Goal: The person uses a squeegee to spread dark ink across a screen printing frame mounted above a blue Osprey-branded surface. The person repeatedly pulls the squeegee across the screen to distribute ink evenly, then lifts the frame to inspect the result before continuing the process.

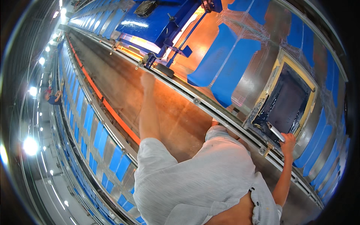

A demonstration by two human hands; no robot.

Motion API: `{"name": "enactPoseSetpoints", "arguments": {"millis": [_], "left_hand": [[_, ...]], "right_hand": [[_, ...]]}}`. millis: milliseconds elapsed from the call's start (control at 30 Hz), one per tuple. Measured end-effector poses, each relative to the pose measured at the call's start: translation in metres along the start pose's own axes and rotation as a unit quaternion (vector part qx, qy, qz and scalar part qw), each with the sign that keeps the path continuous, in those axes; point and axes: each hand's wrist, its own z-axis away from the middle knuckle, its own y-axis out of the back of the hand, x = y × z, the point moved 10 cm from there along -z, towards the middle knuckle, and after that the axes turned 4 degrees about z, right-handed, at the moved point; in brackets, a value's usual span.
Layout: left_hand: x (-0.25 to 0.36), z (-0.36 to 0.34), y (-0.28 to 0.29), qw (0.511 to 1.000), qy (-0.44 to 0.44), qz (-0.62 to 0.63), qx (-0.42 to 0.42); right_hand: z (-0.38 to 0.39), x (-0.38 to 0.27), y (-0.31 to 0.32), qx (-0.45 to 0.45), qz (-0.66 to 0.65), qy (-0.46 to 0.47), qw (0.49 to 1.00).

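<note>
My right hand [288, 143] is closed around a squeegee [276, 132] with a silvery metal holder. Its far end rests inside a screen-printing frame [316, 90], near the corner closest to me. Yellowish tape borders this frame, and dark wet ink [287, 95] covers much of its mesh, smeared thickest along the edges. Out ahead to the left, my left hand [147, 79] hangs over the aisle, near the table rail. Motion blur hides its fingers, and nothing held can be made out.
Blue cut pieces [240, 65] lie on the long metal table. A blue machine [150, 22] with a glowing orange underside straddles it farther along. The table's metal rail [197, 100] runs beside me. Left of the brown aisle floor [180, 127] are an orange strip [101, 95] and another table; a person [54, 97] stands far off.
</note>
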Motion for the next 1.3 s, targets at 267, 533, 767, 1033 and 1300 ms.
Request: {"name": "enactPoseSetpoints", "arguments": {"millis": [267,533,767,1033,1300], "left_hand": [[-0.068,-0.081,-0.011,0.987,0.093,-0.008,-0.128],[0.168,0.051,0.036,0.975,-0.114,0.182,-0.064],[0.579,0.464,0.047,0.753,-0.557,0.257,-0.238],[0.61,0.494,0.005,0.791,-0.532,0.118,-0.279],[0.601,0.5,0.01,0.774,-0.547,0.123,-0.293]], "right_hand": [[-0.005,0.019,0.014,-0.064,0.047,-0.098,0.992],[-0.017,0.015,-0.002,-0.024,-0.037,-0.052,0.998],[-0.025,0.016,0.0,-0.079,-0.176,0.029,0.981],[-0.01,0.253,-0.032,0.163,-0.256,-0.416,0.857],[-0.017,0.244,-0.019,0.251,-0.283,-0.389,0.84]]}}
